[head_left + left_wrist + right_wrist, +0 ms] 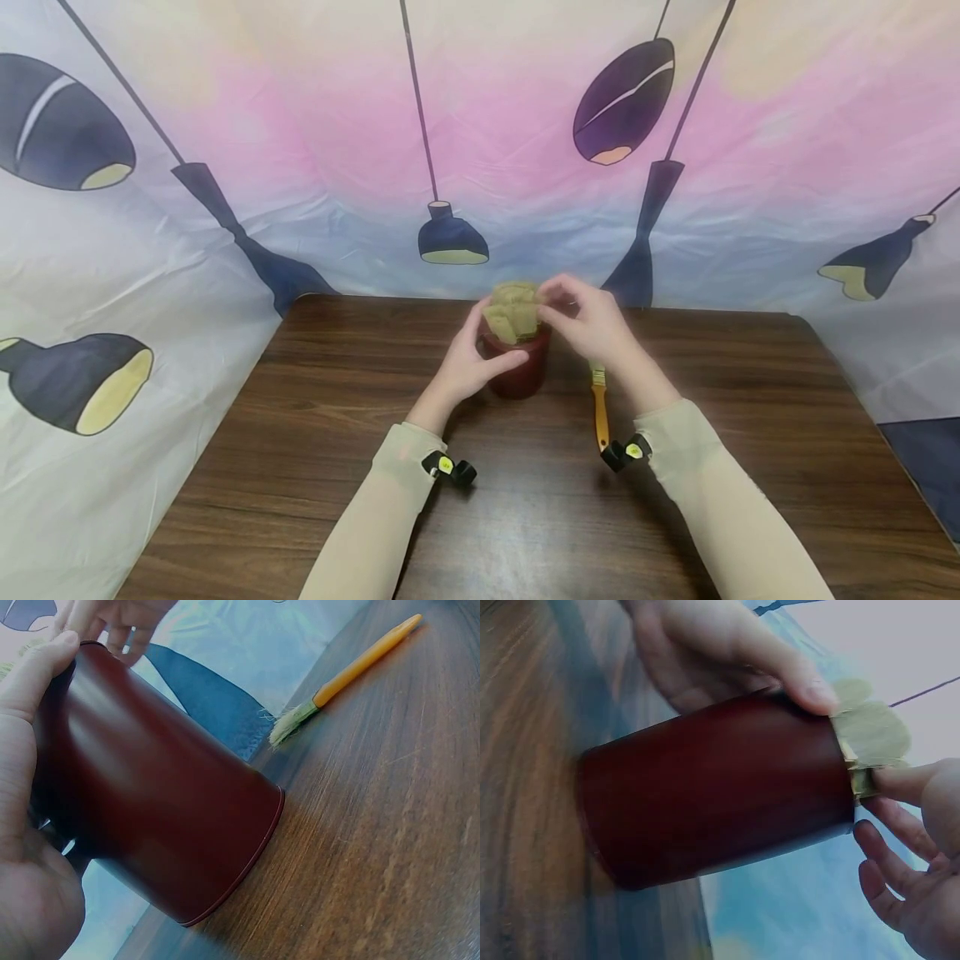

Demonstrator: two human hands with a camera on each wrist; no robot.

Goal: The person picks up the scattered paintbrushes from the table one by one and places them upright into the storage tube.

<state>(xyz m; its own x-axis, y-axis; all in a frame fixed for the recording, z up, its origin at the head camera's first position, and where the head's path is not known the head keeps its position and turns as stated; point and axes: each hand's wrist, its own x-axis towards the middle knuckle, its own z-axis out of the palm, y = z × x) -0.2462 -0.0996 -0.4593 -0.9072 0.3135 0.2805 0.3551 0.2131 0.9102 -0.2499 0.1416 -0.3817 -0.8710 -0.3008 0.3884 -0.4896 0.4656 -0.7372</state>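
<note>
A dark red, smooth-sided pot [517, 375] stands upright near the table's far edge. My left hand [468, 358] holds it by the upper left side, thumb across the front near the rim; the left wrist view shows the pot's wall [157, 780] close up. Out of the pot's mouth rises a yellowish-green bundle of stiff, cardboard-like pieces with rounded edges [513, 312]. My right hand [592, 321] pinches the right edge of that bundle between thumb and fingers. In the right wrist view the thumb meets the yellowish pieces [874, 735] just above the rim. The inside of the pot is hidden.
A paintbrush with an orange handle [601, 417] and pale bristles lies on the table right of the pot, partly below my right forearm. Dark wood grain covers the table [315, 467]. A cloth backdrop printed with lamps [360, 150] hangs just behind the far edge.
</note>
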